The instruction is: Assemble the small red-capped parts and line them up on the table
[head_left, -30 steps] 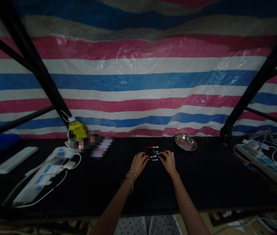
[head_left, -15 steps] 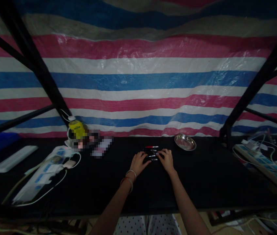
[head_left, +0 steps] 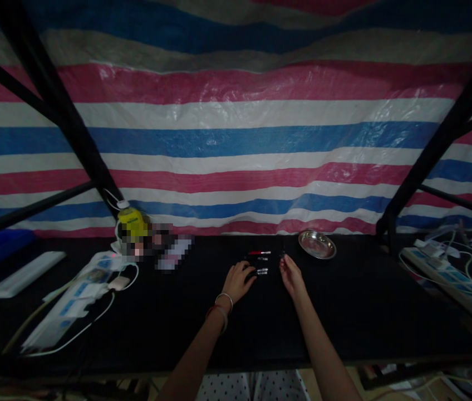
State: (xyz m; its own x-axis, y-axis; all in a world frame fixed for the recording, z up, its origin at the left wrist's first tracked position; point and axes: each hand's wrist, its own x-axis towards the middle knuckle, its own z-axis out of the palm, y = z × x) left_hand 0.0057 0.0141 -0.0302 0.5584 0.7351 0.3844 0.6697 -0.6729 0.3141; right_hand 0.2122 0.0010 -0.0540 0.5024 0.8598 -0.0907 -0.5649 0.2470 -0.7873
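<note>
Several small dark pens or markers (head_left: 260, 262) lie in a row on the black table (head_left: 344, 312), one with a red body (head_left: 259, 253). My left hand (head_left: 239, 280) rests on the table with fingers curled over the left ends of the nearest ones. Raised a little off the table, my right hand (head_left: 291, 274) pinches a thin dark pen (head_left: 283, 255) between its fingertips, just right of the row.
A shiny metal dish (head_left: 316, 244) sits at the back right of the pens. White power strips with cables lie at the left (head_left: 73, 298) and far right (head_left: 448, 275). A yellow bottle (head_left: 132, 223) stands at the back left. A striped tarp hangs behind.
My right hand has lifted off the row of pens with one pinched in its fingers and moved slightly right. My left hand stays on the pens.
</note>
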